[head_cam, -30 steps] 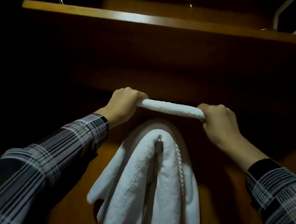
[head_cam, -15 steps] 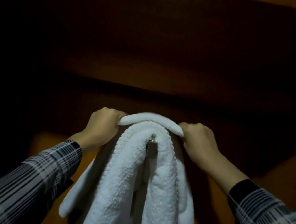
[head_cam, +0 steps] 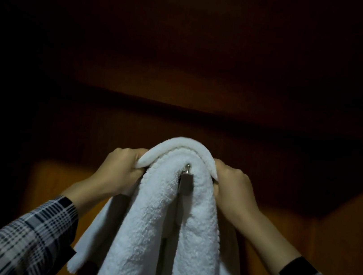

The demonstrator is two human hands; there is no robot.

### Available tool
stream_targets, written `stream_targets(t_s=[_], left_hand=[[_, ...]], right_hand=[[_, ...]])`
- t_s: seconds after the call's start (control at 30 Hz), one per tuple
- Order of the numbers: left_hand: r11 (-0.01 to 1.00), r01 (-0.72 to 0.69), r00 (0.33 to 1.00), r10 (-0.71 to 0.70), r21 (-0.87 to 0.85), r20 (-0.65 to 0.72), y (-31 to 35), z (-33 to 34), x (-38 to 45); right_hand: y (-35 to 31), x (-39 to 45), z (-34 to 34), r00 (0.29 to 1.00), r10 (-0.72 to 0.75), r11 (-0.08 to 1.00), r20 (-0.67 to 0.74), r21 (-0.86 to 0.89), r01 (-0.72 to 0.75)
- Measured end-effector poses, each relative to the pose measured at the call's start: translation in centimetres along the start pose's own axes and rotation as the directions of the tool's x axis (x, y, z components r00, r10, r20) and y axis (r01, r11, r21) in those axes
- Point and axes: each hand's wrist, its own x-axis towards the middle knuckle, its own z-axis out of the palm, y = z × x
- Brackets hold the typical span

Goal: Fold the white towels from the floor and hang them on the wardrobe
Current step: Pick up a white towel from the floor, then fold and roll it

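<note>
Folded towel (head_cam: 180, 147): white, arched over the hung towel's top, centre of frame, its ends in both hands.
Hung towel (head_cam: 155, 227): white terry, draped over a metal hook (head_cam: 186, 180), falling to the bottom edge.
Left hand (head_cam: 121, 170): left of centre, fingers curled round the folded towel's left end.
Right hand (head_cam: 233, 187): right of centre, fingers curled round the right end.
Sleeves (head_cam: 26, 239): plaid, lower corners.
Wardrobe interior (head_cam: 207, 82): dark brown wood, upper frame.

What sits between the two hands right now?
Head view: two white towels draped over a metal hook. The left hand and right hand grip the ends of the outer towel, laid over the hanging towel.
</note>
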Motion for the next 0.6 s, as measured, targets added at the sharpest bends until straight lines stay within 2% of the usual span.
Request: stream_targets(t_s=[0.13, 0.2, 0.27, 0.33, 0.37, 0.4, 0.43, 0.5, 0.53, 0.6], left_hand=[[0.997, -0.055, 0.997, 0.058, -0.061, 0.048, 0.0, 0.8, -0.9], [0.990, -0.060, 0.990, 0.076, -0.130, 0.123, 0.0, 0.4, -1.3], [0.947, 0.064, 0.962, 0.026, -0.316, 0.272, 0.1, -0.8, -1.4], [0.794, 0.285, 0.894, -0.017, -0.538, 0.448, 0.8, -2.3, -1.1], [0.715, 0.361, 0.865, -0.017, -0.599, 0.501, 1.3, -2.8, -1.1], [0.666, 0.402, 0.846, -0.009, -0.628, 0.533, 1.8, -3.3, -1.1], [0.635, 0.434, 0.828, -0.003, -0.639, 0.560, 2.2, -3.5, -1.1], [0.575, 0.490, 0.795, 0.015, -0.656, 0.607, 2.2, -3.2, -1.6], [0.527, 0.505, 0.793, 0.028, -0.684, 0.608, 2.2, -2.7, -2.0], [0.427, 0.528, 0.807, 0.017, -0.734, 0.591, 2.2, -1.7, -2.9]], right_hand=[[-1.1, -0.3, -0.2, 0.998, 0.022, 0.998, 0.056, 0.062, -0.026], [-1.5, -0.6, -0.6, 0.997, 0.034, 0.993, 0.071, 0.106, -0.041], [-1.5, -0.8, -1.3, 0.992, 0.015, 0.977, 0.126, 0.209, -0.041], [-1.1, -0.7, -2.1, 0.969, 0.019, 0.918, 0.244, 0.379, -0.114], [-1.0, -0.7, -2.5, 0.947, 0.028, 0.848, 0.319, 0.495, -0.191], [-1.0, -0.7, -2.9, 0.927, 0.020, 0.731, 0.375, 0.627, -0.269], [-1.1, -0.9, -3.1, 0.914, -0.002, 0.574, 0.405, 0.749, -0.331], [-1.6, -1.5, -3.0, 0.902, -0.003, 0.299, 0.432, 0.861, -0.412], [-2.0, -1.9, -2.8, 0.897, 0.026, 0.242, 0.441, 0.868, -0.434], [-2.9, -2.7, -2.2, 0.892, 0.068, 0.204, 0.447, 0.869, -0.451]])
